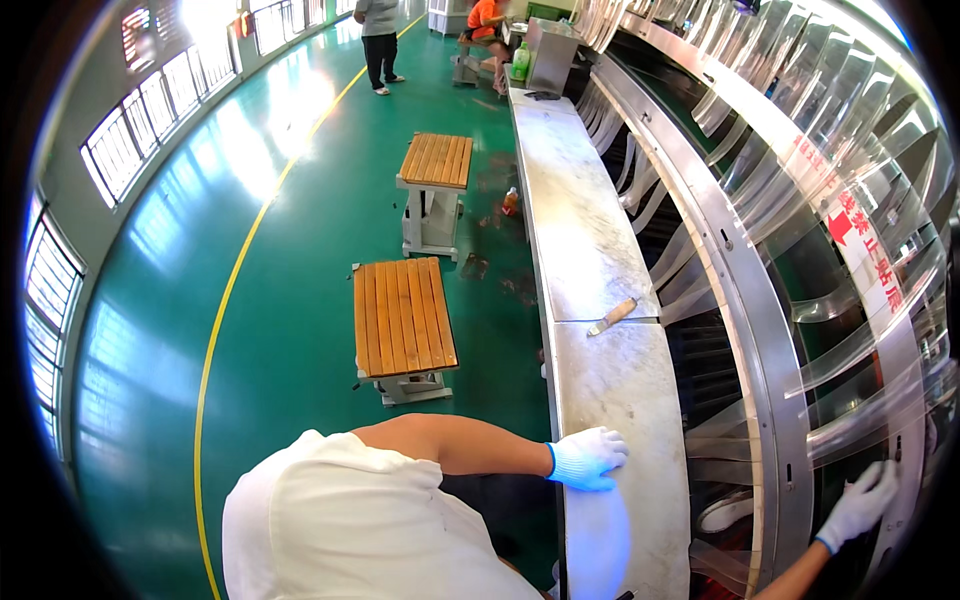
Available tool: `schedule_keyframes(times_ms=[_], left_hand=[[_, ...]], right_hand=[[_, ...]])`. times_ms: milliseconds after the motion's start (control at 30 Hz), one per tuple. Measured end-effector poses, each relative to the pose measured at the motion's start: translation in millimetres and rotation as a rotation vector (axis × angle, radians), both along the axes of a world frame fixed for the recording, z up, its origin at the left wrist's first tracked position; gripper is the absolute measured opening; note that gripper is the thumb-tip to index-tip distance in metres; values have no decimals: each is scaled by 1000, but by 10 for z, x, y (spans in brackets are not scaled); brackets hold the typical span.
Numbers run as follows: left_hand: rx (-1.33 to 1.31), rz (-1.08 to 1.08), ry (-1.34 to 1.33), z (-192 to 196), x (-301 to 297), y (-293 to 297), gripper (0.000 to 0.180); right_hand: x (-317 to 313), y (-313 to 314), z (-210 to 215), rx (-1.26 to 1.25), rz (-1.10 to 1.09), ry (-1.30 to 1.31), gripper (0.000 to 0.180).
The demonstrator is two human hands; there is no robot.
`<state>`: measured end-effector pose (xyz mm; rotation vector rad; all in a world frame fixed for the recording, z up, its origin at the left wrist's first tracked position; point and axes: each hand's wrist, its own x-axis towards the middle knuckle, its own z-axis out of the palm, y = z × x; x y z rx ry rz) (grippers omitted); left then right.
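Note:
My left hand, in a white knit glove with a blue cuff, rests on the metal worktop. Its fingers lie outstretched on the surface and hold nothing. Farther along the worktop lies a scraper with a wooden handle, out of my grasp. At the lower right, my right hand, gloved the same way, reaches in among the clear plastic strips of the machine. Its fingers are apart, and I see nothing held in them. Between the two hands, a whitish shoe sits inside the machine behind the strips.
Clear strip curtains hang along the curved metal frame on the right. Two slatted wooden stools stand left of the worktop. A bottle is on the green floor. A standing person and a seated person are far off.

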<state>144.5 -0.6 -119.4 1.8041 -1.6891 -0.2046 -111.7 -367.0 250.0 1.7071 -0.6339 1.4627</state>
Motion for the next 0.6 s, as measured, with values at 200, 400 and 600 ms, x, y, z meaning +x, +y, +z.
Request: schedule_keyframes(times_ms=[200,400,600], left_hand=[[239,13,133,236,-119,-369,36],[22,-17,379,131,-777,-1755,65],[335,52,248,485,-1884,-2962,82]], right_hand=[[-396,-448,-622,954,-93,318,51],[-314,-561,-795,800,-196,233,48],[-862,-737,-835,1122,-88,185,45]])
